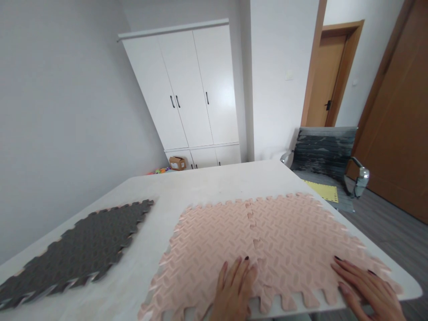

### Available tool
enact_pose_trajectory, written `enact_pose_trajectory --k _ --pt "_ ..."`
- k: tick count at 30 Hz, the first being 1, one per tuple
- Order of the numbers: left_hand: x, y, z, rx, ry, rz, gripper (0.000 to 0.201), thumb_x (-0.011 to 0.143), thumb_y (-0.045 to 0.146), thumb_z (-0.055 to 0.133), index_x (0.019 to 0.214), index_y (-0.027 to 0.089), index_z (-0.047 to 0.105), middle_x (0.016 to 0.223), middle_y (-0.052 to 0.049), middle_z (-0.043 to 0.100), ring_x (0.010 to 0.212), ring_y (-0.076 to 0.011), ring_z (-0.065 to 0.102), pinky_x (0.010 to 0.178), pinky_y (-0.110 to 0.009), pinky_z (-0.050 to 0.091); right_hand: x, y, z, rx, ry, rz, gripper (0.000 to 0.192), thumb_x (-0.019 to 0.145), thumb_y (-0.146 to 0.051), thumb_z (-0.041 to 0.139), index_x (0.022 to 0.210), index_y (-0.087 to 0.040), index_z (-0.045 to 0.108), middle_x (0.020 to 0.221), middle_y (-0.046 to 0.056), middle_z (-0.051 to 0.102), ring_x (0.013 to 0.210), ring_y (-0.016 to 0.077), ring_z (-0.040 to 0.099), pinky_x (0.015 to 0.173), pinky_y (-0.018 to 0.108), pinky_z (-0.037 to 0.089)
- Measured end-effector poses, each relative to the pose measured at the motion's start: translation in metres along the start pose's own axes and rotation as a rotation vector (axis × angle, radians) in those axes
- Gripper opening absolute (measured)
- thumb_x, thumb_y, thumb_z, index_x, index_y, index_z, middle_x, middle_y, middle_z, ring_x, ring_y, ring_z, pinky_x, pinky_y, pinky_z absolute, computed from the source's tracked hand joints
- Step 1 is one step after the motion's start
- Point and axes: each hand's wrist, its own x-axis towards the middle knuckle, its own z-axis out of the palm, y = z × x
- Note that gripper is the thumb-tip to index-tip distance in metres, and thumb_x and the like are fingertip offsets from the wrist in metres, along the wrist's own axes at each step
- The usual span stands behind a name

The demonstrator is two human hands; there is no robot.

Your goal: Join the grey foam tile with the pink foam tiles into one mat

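Observation:
Two pink foam puzzle mats (267, 240) lie joined side by side on the white table (200, 183), their toothed seam running down the middle. My left hand (234, 287) rests flat on the mats near that seam at the front edge, fingers together. My right hand (366, 285) lies flat on the right mat's front right corner, fingers stretched out. Neither hand holds anything. A dark grey foam mat (80, 249) lies apart at the table's left side, with a pale layer showing under its edges.
A grey office chair (326, 156) with a yellow mat piece (324, 191) on its seat stands beyond the table's right corner. White cupboards (190, 84) line the far wall, with a cardboard box (177, 162) on the floor. Wooden doors are at right.

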Motion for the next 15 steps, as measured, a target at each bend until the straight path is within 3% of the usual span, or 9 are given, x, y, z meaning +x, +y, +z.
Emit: enact_pose_trajectory --k 2,5,11,15 --pt "0.000 0.007 0.005 0.134 0.074 -0.038 0.054 0.086 0.025 0.041 0.139 0.026 0.030 0.131 0.004 0.054 0.121 -0.0175 0.046 0.101 -0.038 0.035 0.001 -0.001 -0.001 -0.003 0.000 0.000 0.040 0.081 -0.033 0.054 0.120 -0.024 0.053 0.123 0.005 0.057 0.111 0.0269 0.052 0.095 0.045 0.035" --pt "0.004 0.012 0.001 0.277 0.085 -0.009 0.044 0.089 0.032 0.039 0.132 0.031 0.041 0.131 0.009 0.054 0.121 -0.0158 0.045 0.104 -0.033 0.029 0.001 -0.001 0.001 0.005 -0.003 0.007 0.041 0.079 -0.034 0.055 0.119 -0.024 0.053 0.122 0.006 0.058 0.110 0.0275 0.053 0.093 0.046 0.037" --pt "0.015 0.016 -0.009 0.321 0.133 -0.018 0.042 0.087 0.035 0.040 0.128 0.032 0.047 0.121 0.005 0.062 0.112 -0.0189 0.052 0.095 -0.034 0.035 -0.003 0.002 0.004 0.019 -0.040 0.052 0.038 0.079 -0.037 0.055 0.116 -0.025 0.057 0.122 0.006 0.058 0.111 0.0294 0.053 0.092 0.050 0.039" --pt "0.017 0.020 -0.012 0.245 0.171 0.001 0.045 0.086 0.047 0.036 0.125 0.030 0.051 0.115 0.000 0.065 0.111 -0.0203 0.054 0.093 -0.033 0.037 0.002 0.008 -0.004 0.065 -0.156 0.084 0.038 0.080 -0.044 0.053 0.114 -0.029 0.059 0.125 0.003 0.058 0.114 0.0291 0.052 0.094 0.051 0.042"
